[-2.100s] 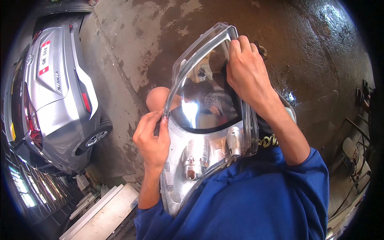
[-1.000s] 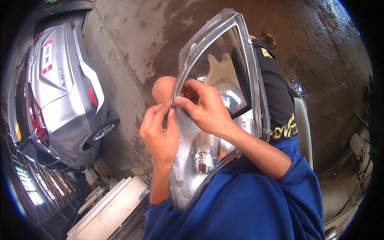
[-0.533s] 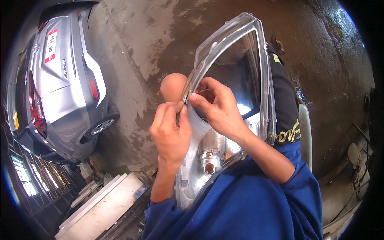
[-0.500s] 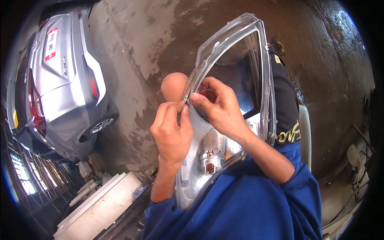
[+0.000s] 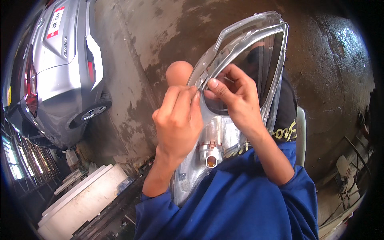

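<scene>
A car headlight (image 5: 187, 178) lies across my lap, a clear plastic unit with a silvery round lamp socket (image 5: 211, 148) toward its near end. At its left edge, the outer clear rim (image 5: 230, 30) stands apart from the inner rim (image 5: 248, 31), with a gap between them at the far end. My left hand (image 5: 180, 120) pinches the left edge with thumb and fingers. Just right of it, my right hand (image 5: 236, 94) grips the inner rim, thumb on top and fingers curled behind. The fingertips partly hide the spot where both hands meet.
A silver car (image 5: 60, 80) stands at the left on the stained concrete floor (image 5: 136, 44). Nearer on the left is a long white panel (image 5: 84, 200). A pale chair edge (image 5: 301, 136) shows beside my right leg, with metal scraps (image 5: 350, 180) farther right.
The headlight's far end has shifted right, and the gap between its two rims looks wider. Both hands have moved slightly farther away, still on the edge. The whole view has shifted a little.
</scene>
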Tool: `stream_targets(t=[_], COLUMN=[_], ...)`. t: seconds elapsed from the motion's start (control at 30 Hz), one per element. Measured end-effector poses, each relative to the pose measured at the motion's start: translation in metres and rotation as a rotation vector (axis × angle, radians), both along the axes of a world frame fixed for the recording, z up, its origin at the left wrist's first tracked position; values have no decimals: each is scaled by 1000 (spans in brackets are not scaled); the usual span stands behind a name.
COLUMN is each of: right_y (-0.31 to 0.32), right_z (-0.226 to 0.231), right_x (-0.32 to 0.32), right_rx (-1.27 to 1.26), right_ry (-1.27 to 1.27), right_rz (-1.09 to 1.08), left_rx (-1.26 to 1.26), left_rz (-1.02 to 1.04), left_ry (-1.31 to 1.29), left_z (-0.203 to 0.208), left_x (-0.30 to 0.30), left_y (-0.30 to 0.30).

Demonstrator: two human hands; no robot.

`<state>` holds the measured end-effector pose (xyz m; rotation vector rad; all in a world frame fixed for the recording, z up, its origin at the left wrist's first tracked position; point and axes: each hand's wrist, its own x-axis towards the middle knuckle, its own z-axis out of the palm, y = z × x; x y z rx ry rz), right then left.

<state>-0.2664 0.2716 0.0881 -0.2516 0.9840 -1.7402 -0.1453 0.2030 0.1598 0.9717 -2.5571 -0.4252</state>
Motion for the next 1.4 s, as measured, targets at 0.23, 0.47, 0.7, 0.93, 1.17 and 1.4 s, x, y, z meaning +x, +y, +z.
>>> stream_targets(t=[0.23,0.47,0.7,0.93,1.17,1.4], right_y=[2,-4,-11,-19,-17,-16], right_z=[-5,-8,-16,-32,-50,-36], right_x=[-1,-6,-11,-7,2,37], right_rx=[-37,18,104,49,191,348], right_ry=[45,50,74,-23,326,644], right_rz=[-15,25,57,70,76,91], left_rx=[-9,24,68,85,158,172], left_rz=[-63,-48,-73,-10,26,86], left_ry=[21,61,81,88,-3,8], left_z=[-2,-8,-22,-35,-50,-52], left_x=[7,6,4,8,16,21], left_y=[-1,-9,-24,-31,-46,-44])
